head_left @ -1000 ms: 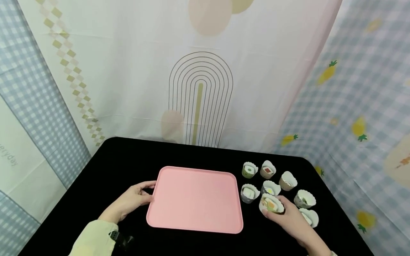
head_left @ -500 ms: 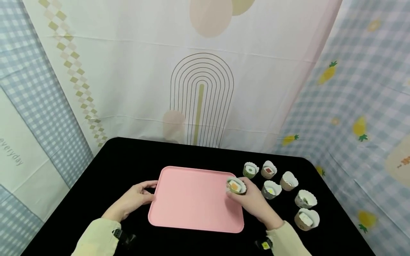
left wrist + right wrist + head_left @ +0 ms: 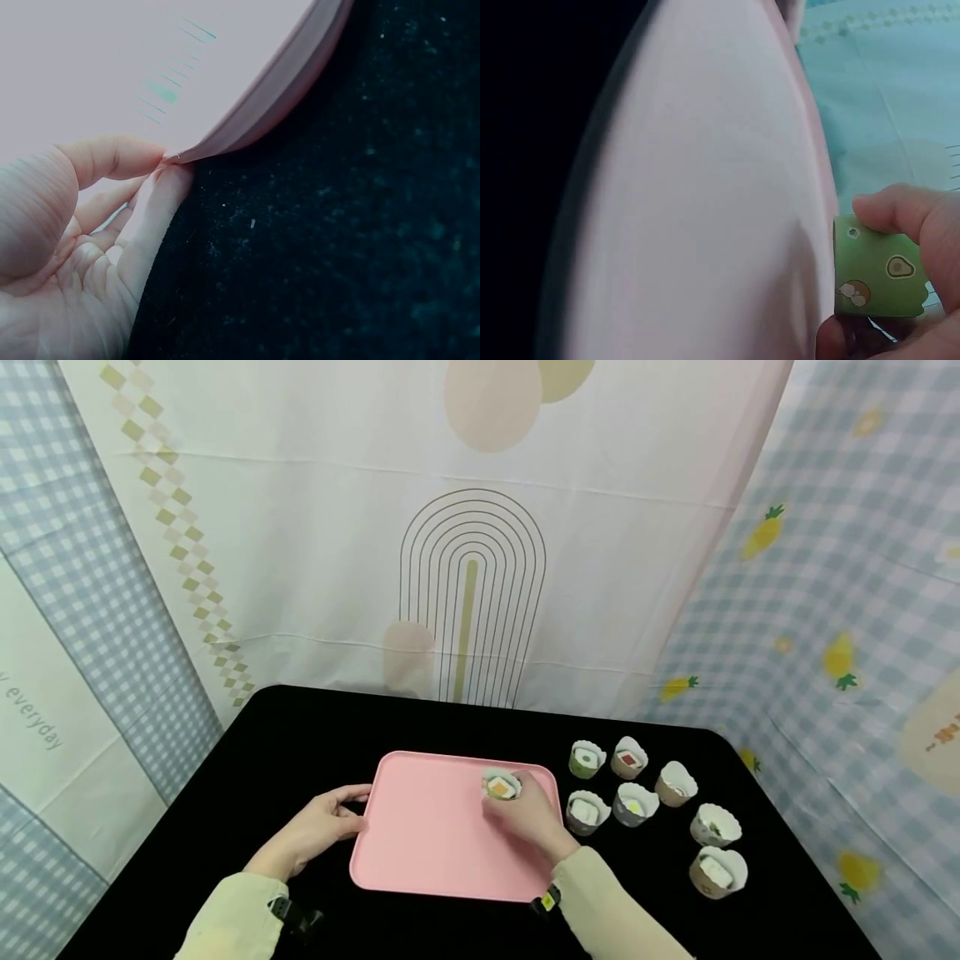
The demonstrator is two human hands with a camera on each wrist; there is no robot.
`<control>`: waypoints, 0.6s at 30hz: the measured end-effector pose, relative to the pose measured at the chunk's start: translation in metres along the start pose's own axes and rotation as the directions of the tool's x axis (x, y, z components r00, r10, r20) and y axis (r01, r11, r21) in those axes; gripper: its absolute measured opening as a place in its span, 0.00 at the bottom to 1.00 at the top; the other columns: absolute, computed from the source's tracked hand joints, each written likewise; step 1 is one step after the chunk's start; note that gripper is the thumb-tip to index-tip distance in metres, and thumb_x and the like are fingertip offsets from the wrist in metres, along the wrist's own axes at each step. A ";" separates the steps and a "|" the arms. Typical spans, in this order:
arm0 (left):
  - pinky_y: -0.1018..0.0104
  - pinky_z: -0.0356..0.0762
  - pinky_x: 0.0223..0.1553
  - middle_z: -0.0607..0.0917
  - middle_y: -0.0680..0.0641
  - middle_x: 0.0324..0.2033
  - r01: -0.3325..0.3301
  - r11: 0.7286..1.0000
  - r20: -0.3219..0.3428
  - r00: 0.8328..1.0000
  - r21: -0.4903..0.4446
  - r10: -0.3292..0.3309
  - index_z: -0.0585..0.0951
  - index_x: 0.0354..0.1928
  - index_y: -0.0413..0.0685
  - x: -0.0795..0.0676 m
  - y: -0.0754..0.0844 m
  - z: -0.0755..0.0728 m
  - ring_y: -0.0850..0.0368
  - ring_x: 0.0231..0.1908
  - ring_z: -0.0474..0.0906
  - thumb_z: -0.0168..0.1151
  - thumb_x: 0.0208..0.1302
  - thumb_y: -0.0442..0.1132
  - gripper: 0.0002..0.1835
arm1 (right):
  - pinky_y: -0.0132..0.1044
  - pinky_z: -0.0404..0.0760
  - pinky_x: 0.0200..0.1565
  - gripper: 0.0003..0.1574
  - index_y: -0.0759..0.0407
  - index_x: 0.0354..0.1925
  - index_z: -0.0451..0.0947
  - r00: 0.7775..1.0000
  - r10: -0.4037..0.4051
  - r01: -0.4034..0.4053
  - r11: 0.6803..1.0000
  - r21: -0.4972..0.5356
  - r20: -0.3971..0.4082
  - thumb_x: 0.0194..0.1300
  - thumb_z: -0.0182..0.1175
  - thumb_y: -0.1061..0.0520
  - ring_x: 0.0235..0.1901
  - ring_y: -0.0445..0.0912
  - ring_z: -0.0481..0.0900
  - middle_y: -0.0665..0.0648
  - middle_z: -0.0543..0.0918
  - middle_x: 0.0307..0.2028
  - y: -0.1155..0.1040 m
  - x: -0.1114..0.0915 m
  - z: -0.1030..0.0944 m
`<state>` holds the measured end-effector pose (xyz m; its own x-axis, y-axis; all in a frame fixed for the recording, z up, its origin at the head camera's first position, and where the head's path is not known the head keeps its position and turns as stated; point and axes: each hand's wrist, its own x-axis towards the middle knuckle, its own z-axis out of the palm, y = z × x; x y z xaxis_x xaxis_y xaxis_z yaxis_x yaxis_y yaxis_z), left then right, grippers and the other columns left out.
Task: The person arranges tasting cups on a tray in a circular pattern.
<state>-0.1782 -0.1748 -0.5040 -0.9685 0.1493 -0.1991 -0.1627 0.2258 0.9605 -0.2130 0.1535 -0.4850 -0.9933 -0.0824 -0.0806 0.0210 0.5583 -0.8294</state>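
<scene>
Pink and flat, a tray point(image 3: 435, 852) is lying at the lower middle of the frame on a black table point(image 3: 300, 735). From the lower left, the person's left hand point(image 3: 318, 827) is holding the tray's left edge. Its grip is pinching the rim, and the left wrist view is showing the thumb and a finger meeting there.

The right hand point(image 3: 534, 817) is hovering over the upper right part of the tray, its grip pinching a small avocado-print cup point(image 3: 489, 788) between thumb and fingers. This cup is holding a pale piece with an orange square, and the right wrist view is showing its green side. Whether its bottom is touching the tray, I cannot tell.

Seven other cups are standing on the table to the right of the tray. Nearest it are a green cup point(image 3: 579, 770) and, lower in the frame, a grey cup point(image 3: 577, 822) holding white pieces. Just right of these are a tan cup point(image 3: 622, 770), showing a red square, and a spotted cup point(image 3: 627, 816), showing a yellow mark. Farther right, a brown cup point(image 3: 668, 796), a speckled cup point(image 3: 707, 837) and a heart-rimmed cup point(image 3: 705, 884) are running toward the lower right.
</scene>
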 end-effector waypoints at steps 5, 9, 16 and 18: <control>0.57 0.80 0.45 0.79 0.43 0.48 -0.006 1.000 0.005 1.000 0.001 0.006 0.70 0.66 0.41 0.000 0.000 0.000 0.51 0.39 0.80 0.64 0.57 0.30 0.32 | 0.41 0.77 0.41 0.33 0.63 0.53 0.69 1.000 0.007 -0.007 1.000 -0.011 0.021 0.54 0.72 0.52 0.38 0.45 0.77 0.56 0.77 0.40 0.001 0.002 0.006; 0.58 0.79 0.46 0.79 0.42 0.50 -0.008 1.000 0.012 1.000 -0.007 0.008 0.70 0.66 0.41 0.002 -0.001 0.000 0.51 0.39 0.80 0.64 0.57 0.29 0.32 | 0.42 0.76 0.42 0.41 0.62 0.59 0.66 1.000 0.002 -0.002 1.000 0.029 -0.005 0.53 0.73 0.51 0.41 0.47 0.75 0.58 0.75 0.46 0.000 0.001 0.006; 0.57 0.79 0.46 0.78 0.42 0.51 -0.009 1.000 0.017 1.000 -0.016 0.010 0.70 0.66 0.40 0.000 0.000 -0.002 0.50 0.40 0.80 0.64 0.57 0.29 0.33 | 0.42 0.75 0.44 0.46 0.58 0.64 0.63 0.997 0.014 -0.008 0.996 0.092 -0.071 0.53 0.73 0.46 0.44 0.48 0.73 0.58 0.72 0.51 -0.005 0.003 0.010; 0.57 0.79 0.46 0.78 0.42 0.52 -0.004 1.000 0.022 1.000 -0.020 0.005 0.69 0.66 0.40 0.001 0.000 -0.002 0.50 0.40 0.80 0.64 0.57 0.29 0.32 | 0.41 0.75 0.43 0.44 0.58 0.62 0.65 0.996 0.018 -0.010 0.995 0.100 -0.089 0.53 0.73 0.47 0.44 0.48 0.73 0.58 0.73 0.49 -0.007 0.006 0.013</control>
<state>-0.1795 -0.1765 -0.5044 -0.9649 0.1714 -0.1990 -0.1623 0.2063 0.9649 -0.2174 0.1387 -0.4866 -0.9989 0.0017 -0.0464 0.0417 0.4738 -0.8796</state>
